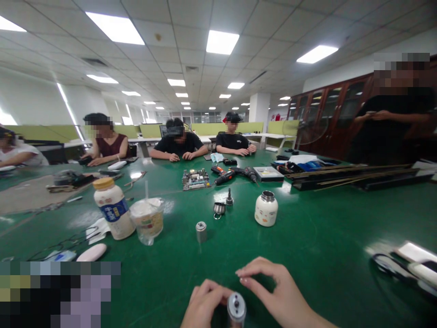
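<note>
Open room stretched across the glossy green desk (327,228) below a rounded cream bottle (266,210). The left hand (204,303) held a silver metal cylinder (236,310), low in view; beside it the right hand (278,284) arched, grip narrow, fingertips parted.

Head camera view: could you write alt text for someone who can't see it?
A person's left hand is at a metal cylinder, the right hand beside it, over a green table. Farther off are a second cylinder, a white flask and a circuit board.
</note>
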The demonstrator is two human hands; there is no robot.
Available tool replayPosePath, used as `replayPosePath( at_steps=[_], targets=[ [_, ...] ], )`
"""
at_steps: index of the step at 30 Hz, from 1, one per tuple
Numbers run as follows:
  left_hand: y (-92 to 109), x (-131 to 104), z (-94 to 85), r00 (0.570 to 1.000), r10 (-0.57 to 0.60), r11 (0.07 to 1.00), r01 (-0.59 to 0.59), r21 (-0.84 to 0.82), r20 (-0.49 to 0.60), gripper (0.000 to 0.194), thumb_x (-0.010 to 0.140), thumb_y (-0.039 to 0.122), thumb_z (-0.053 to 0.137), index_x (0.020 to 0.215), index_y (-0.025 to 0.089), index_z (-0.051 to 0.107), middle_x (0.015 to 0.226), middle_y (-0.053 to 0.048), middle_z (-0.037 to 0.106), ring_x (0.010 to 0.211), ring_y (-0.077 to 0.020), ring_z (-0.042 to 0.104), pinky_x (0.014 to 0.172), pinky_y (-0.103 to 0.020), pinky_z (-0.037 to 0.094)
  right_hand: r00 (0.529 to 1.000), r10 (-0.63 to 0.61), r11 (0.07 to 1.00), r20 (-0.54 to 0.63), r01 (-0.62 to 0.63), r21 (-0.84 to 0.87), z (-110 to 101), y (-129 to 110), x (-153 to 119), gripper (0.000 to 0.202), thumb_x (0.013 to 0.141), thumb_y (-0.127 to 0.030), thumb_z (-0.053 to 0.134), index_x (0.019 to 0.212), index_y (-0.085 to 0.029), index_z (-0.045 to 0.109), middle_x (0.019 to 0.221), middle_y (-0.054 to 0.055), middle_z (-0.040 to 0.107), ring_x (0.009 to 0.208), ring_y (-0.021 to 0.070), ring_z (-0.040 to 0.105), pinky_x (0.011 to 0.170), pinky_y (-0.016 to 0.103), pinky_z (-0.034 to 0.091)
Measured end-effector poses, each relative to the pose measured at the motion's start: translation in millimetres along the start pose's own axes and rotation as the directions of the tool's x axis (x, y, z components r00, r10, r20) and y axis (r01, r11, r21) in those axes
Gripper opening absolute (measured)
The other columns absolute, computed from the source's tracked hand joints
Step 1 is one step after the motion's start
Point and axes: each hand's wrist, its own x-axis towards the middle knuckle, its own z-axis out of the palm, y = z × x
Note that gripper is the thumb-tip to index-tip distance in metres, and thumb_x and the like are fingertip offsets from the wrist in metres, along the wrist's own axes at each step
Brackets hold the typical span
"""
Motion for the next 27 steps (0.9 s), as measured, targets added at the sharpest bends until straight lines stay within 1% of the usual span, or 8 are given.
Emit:
replayPosePath(
  at_steps=[4, 8, 12, 16, 19, 21, 23, 27],
  targets=[
    [-9, -1, 5.0, 0.999, 0.039, 0.999, -0.039, 0.006, -0.037, 0.038, 0.070, 0.053, 0.080, 0.094, 0.024, 0.073, 0.091, -0.004, 0.068, 0.084, -0.0222, 0.064, 0.076, -0.029, 0.049, 0.976, -0.201, 0.976, 0.081, 0.193, 0.099, 9, -16, -10, 0.016, 0.087, -0.014, 0.065, 0.088, -0.023, 0.078, 0.088, 0.004, 0.081, 0.082, 0.0183, 0.074, 0.077, 0.029, 0.057],
    [-11, -2, 6.0, 0.999, 0.033, 0.999, -0.033, -0.005, -0.024, 0.040, 0.071, 0.056, 0.078, 0.095, 0.024, 0.072, 0.092, -0.004, 0.068, 0.085, -0.0222, 0.064, 0.077, -0.029, 0.048, 0.956, -0.281, 0.958, 0.080, 0.275, 0.074, 11, -14, -10, 0.019, 0.087, -0.011, 0.062, 0.086, -0.024, 0.077, 0.084, 0.003, 0.081, 0.079, 0.0177, 0.074, 0.076, 0.028, 0.057],
    [-11, -1, 5.6, 1.000, 0.023, 1.000, -0.023, 0.013, -0.017, 0.040, 0.068, 0.058, 0.079, 0.086, 0.023, 0.071, 0.091, -0.004, 0.068, 0.085, -0.0223, 0.064, 0.077, -0.029, 0.048, 0.923, -0.347, 0.937, 0.165, 0.350, 0.015, 7, -15, -5, 0.022, 0.088, -0.009, 0.060, 0.092, -0.024, 0.076, 0.085, 0.003, 0.081, 0.081, 0.0180, 0.074, 0.077, 0.029, 0.056],
    [-8, -1, 4.7, 1.000, 0.011, 1.000, -0.011, 0.019, -0.008, 0.037, 0.070, 0.055, 0.078, 0.085, 0.022, 0.071, 0.091, -0.004, 0.069, 0.084, -0.0220, 0.063, 0.076, -0.029, 0.047, 0.906, -0.347, 0.930, 0.241, 0.366, -0.036, 3, -18, -4, 0.024, 0.087, -0.009, 0.059, 0.095, -0.025, 0.075, 0.090, 0.003, 0.080, 0.082, 0.0184, 0.073, 0.077, 0.029, 0.055],
    [-3, -2, 2.8, 1.000, -0.004, 1.000, 0.004, 0.007, -0.014, 0.035, 0.072, 0.051, 0.078, 0.093, 0.024, 0.072, 0.091, -0.004, 0.069, 0.085, -0.0223, 0.063, 0.077, -0.029, 0.047, 0.939, -0.291, 0.946, 0.183, 0.311, -0.090, 1, -20, -6, 0.022, 0.084, -0.010, 0.061, 0.097, -0.022, 0.073, 0.085, 0.004, 0.079, 0.077, 0.0193, 0.071, 0.073, 0.031, 0.054],
    [0, -2, 1.5, 1.000, -0.012, 1.000, 0.012, 0.007, -0.007, 0.035, 0.072, 0.050, 0.079, 0.096, 0.025, 0.073, 0.091, -0.004, 0.069, 0.086, -0.0229, 0.064, 0.078, -0.030, 0.046, 0.953, -0.271, 0.950, 0.137, 0.288, -0.117, 0, -21, -7, 0.027, 0.081, -0.011, 0.062, 0.105, -0.020, 0.071, 0.083, 0.006, 0.076, 0.077, 0.0202, 0.069, 0.072, 0.033, 0.053],
    [2, -1, 0.5, 1.000, -0.009, 1.000, 0.009, 0.004, 0.006, 0.035, 0.072, 0.049, 0.079, 0.095, 0.024, 0.073, 0.092, -0.004, 0.069, 0.087, -0.0234, 0.064, 0.078, -0.031, 0.046, 0.955, -0.252, 0.951, 0.156, 0.274, -0.142, -1, -21, -7, 0.033, 0.080, -0.013, 0.063, 0.112, -0.020, 0.069, 0.086, 0.007, 0.074, 0.080, 0.0216, 0.067, 0.074, 0.035, 0.051],
    [4, -1, 0.1, 1.000, -0.025, 1.000, 0.025, -0.001, -0.004, 0.034, 0.073, 0.048, 0.078, 0.096, 0.023, 0.073, 0.091, -0.005, 0.068, 0.086, -0.0236, 0.063, 0.078, -0.031, 0.046, 0.949, -0.185, 0.949, 0.254, 0.240, -0.203, -2, -20, -6, 0.021, 0.081, -0.019, 0.065, 0.099, -0.025, 0.075, 0.095, 0.008, 0.069, 0.088, 0.0235, 0.065, 0.079, 0.038, 0.049]
  ],
)
